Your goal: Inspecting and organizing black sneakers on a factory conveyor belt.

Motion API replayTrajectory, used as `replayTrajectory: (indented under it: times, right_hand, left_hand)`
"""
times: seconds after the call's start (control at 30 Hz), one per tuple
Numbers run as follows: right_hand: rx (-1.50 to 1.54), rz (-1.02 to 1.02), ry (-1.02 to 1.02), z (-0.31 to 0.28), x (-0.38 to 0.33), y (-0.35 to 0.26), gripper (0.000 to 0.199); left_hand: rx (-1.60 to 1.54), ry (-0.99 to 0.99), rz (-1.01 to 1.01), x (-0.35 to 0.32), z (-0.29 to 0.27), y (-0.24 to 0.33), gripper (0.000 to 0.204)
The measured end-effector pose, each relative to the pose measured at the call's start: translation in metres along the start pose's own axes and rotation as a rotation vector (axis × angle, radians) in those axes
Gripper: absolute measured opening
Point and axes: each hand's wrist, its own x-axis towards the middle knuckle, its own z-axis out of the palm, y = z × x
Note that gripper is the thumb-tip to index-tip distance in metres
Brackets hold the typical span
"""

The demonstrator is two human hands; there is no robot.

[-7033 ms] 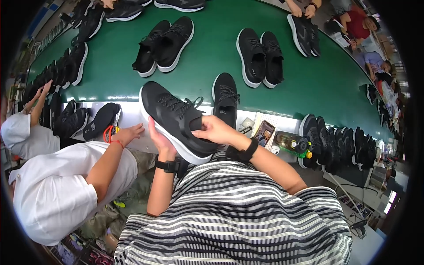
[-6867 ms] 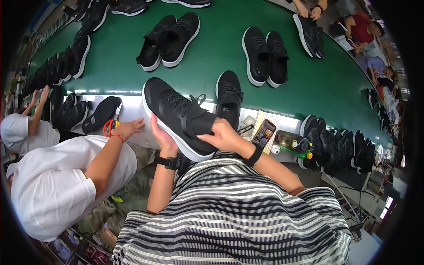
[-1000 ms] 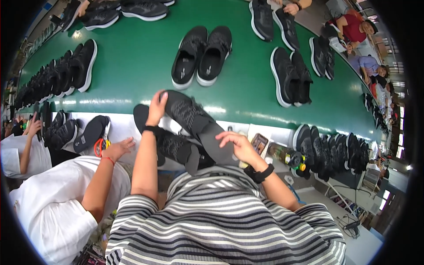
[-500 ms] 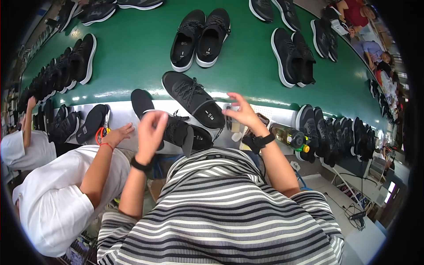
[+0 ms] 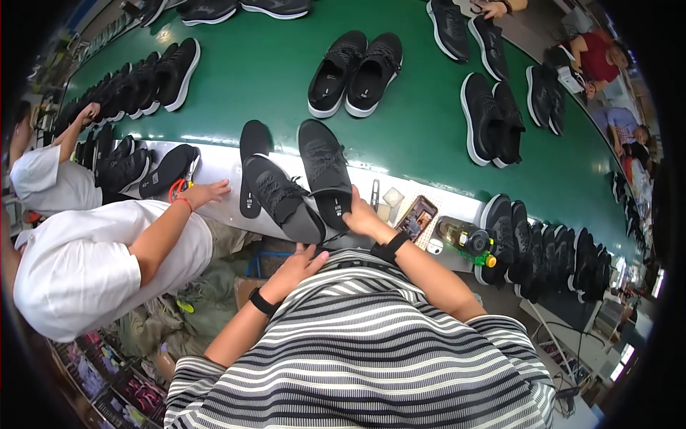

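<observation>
Right hand (image 5: 364, 218) grips the heel of a black shoe (image 5: 325, 171), fingers curled on it, at the white table (image 5: 214, 207) edge. Left hand (image 5: 296, 264) (fingers loosely spread) hangs at 6 o'clock beneath a second shoe (image 5: 282, 200), below the table rim; green belt (image 5: 257, 79) at 12 o'clock.

Two shoes (image 5: 325, 171) (image 5: 279, 196) lie side by side on the ledge (image 5: 221, 168) near the person, and a third shoe (image 5: 251, 168) lies just left of them. The right hand (image 5: 361, 214) rests on the near end of the right shoe. The left hand (image 5: 296, 264) is below the ledge, near the left shoe's heel. A phone (image 5: 416, 217) and a bottle (image 5: 463, 236) lie to the right on the ledge. Farther off, a pair of shoes (image 5: 355, 63) sits on the belt (image 5: 257, 79). A co-worker's hand (image 5: 204, 193) rests on the ledge to the left.
</observation>
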Motion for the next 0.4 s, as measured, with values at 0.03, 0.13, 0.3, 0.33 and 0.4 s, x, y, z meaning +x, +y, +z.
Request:
replayTrajectory:
  times: [0.03,0.13,0.3,0.33,0.4]
  right_hand:
    - [0.01,-0.047,-0.009,0.005,-0.004,0.001,0.092]
    - [0.009,-0.084,-0.125,0.01,-0.015,0.002,0.098]
    - [-0.027,-0.137,-0.32,-0.001,-0.022,0.001,0.1]
    - [-0.017,-0.189,-0.324,-0.006,-0.025,0.0,0.097]
    - [-0.054,-0.399,-0.369,-0.019,-0.027,-0.004,0.098]
  left_hand:
    - [-0.044,0.075,0.031,-0.001,0.007,-0.001,0.071]
    - [0.132,0.479,0.135,0.004,0.033,-0.006,0.076]
    - [0.034,0.534,-0.248,0.061,0.035,-0.032,0.055]
    - [0.084,0.564,-0.235,0.076,0.037,-0.038,0.053]
    - [0.53,0.77,-0.351,0.101,0.048,-0.052,0.055]
